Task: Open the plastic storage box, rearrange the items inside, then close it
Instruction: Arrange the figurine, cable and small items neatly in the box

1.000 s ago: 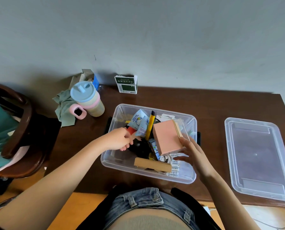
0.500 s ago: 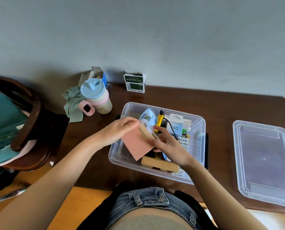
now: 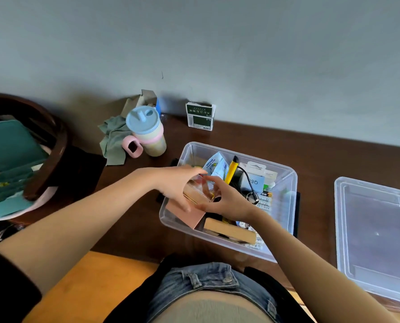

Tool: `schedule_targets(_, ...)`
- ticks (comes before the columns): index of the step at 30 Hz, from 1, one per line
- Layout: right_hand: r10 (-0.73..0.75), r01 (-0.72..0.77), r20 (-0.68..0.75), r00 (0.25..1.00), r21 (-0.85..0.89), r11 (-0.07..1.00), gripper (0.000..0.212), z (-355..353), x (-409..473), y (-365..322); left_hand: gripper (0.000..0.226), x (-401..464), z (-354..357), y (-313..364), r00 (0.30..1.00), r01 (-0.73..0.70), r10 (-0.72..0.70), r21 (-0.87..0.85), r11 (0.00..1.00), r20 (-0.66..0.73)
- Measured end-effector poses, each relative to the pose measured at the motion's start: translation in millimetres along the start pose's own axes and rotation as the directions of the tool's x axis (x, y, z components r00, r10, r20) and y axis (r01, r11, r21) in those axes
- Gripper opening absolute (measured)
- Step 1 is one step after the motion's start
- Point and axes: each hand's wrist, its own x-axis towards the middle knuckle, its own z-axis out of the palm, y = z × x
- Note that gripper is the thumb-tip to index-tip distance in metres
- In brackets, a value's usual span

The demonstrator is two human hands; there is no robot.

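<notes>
Box: the clear plastic storage box (image 3: 285,201) stands open on the dark brown wooden table (image 3: 322,159), just ahead of the person's waist; its clear plastic lid (image 3: 376,231) lies flat at 3 o'clock from it, well apart.
Item in hand: a pink, flat, book-shaped block with a tan edge (image 3: 189,214) sits tilted in the box's 8 o'clock corner.
Hands: the left hand (image 3: 175,185) and right hand (image 3: 227,201) are close together over the block, fingers curled round its upper edge; motion blur hides the exact contact.
Handling: it looks stiff, light and smooth-faced, so likely best pinched across its thin edges rather than its faces.
Box handling: thin, flexible walls, probably light; lift it by the rim.
In the way: a tan wooden block (image 3: 229,231) lies just beside it at 4 o'clock; a yellow marker with a black cap (image 3: 231,170), a black cable (image 3: 248,180), a blue-and-white pouch (image 3: 215,165) and battery packs (image 3: 265,199) crowd the 1 o'clock side.
Outside: a lidded pastel cup with a pink handle (image 3: 147,134), a green cloth (image 3: 112,143) and a small green-and-white carton (image 3: 200,116) stand at 11 to 12 o'clock, clear of the work.
</notes>
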Motion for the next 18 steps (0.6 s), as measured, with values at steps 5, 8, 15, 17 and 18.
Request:
schedule_targets(5,0.104,-0.096,-0.02,0.994,0.252,0.963,0.042,-15.9,-3.3,1.2,0.102,5.9,-9.3,-0.1,0.998,0.024,-0.034,0.179,0.984,0.055)
schedule_targets(8,0.186,-0.206,-0.189,0.964,-0.089,0.975,0.025,-22.9,-5.9,2.1,0.097,2.7,-5.1,-4.5,1.0,-0.002,0.0,0.146,0.989,0.014)
schedule_targets(15,-0.08,-0.086,-0.143,0.986,-0.868,0.489,0.058,8.5,11.7,4.8,0.097,-5.1,4.3,-12.2,0.996,-0.038,0.046,0.101,0.994,-0.077)
schedule_targets(17,-0.082,-0.123,-0.183,0.98,-0.871,0.476,0.079,12.2,18.4,14.0,0.097,-5.0,5.3,-12.6,0.996,-0.034,0.041,0.085,0.996,-0.081)
schedule_targets(18,-0.079,-0.136,-0.193,0.978,-0.88,0.456,0.086,14.0,21.1,18.8,0.097,-4.9,5.7,-13.0,0.996,-0.028,0.034,0.072,0.997,-0.082)
